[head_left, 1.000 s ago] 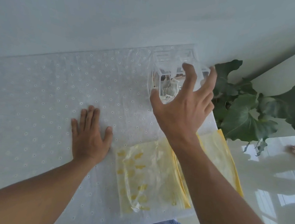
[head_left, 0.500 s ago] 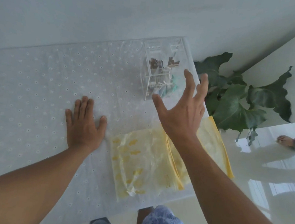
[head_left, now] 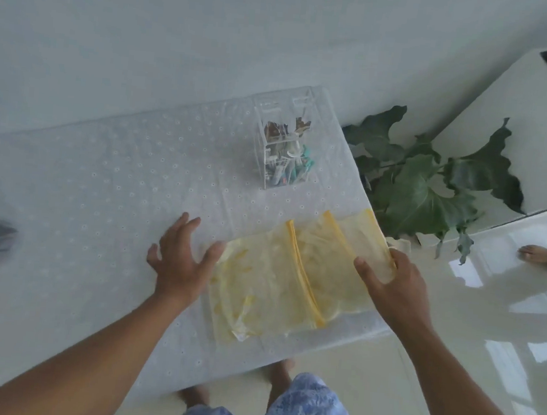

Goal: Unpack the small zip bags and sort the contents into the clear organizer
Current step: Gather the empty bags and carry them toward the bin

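Two hands (head_left: pixel 292 275) on yellow-zip bags (head_left: pixel 292 275); organizer (head_left: pixel 282 145) w/ small items.

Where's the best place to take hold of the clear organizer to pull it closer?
Grip the clear organizer by its two side walls near the top rim, coming from above on the near side. It stands upright, tall and narrow, with open-topped compartments already holding small items, so keep it vertical. The right hand, now on the zip bags, is probably nearer.

Home: houseplant (head_left: pixel 429 184), glossy floor (head_left: pixel 485 341), eyelet tablecloth (head_left: pixel 101 192)
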A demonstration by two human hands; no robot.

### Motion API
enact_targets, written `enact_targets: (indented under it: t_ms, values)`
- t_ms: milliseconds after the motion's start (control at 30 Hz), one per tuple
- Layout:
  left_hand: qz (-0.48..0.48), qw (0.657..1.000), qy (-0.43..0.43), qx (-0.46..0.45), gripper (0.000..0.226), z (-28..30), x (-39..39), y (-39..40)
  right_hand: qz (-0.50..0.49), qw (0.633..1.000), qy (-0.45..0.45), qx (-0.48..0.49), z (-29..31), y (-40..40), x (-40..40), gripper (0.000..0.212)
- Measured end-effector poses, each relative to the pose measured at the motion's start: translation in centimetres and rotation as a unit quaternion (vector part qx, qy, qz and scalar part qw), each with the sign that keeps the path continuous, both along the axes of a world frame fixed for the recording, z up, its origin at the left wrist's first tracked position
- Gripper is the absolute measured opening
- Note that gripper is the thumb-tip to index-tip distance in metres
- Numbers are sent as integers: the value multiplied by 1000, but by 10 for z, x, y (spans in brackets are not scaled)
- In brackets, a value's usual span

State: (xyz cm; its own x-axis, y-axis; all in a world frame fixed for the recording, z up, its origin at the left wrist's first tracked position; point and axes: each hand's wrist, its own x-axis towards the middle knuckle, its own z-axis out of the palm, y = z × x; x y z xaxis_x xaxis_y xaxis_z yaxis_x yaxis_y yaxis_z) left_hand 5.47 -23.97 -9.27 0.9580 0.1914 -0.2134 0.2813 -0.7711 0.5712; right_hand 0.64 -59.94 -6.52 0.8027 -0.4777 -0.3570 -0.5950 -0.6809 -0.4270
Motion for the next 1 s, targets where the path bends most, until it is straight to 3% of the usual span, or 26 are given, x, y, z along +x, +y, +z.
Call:
enact_targets:
  t_ms: [133,333,500,567,667,767,867,1000]
  values:
    - [-58,992,54,100,97,6,-54,-39,36,999,1,32,-5,30,-8,94]
    - [28,990,93,102,87,10,-67,-80,113,988,11,107,-9,71,-13,90]
    - [94,992,84,28,71,19,-62,-98,180,954,13,241,-3,100,-1,61]
    - [148,983,87,-71,63,30,-57,-100,196,940,24,277,-2,115,3,53]
    - [229,944,93,-220,51,41,-52,-93,205,921,14,330,-6,139,8,48]
    - [326,874,83,-351,46,51,-57,-73,228,890,14,394,2,163,11,45]
    - [343,872,43,-348,32,59,-77,-42,262,863,30,430,18,199,4,35]
    - [403,823,-19,-400,34,73,-122,12,305,841,63,442,27,261,-20,31]
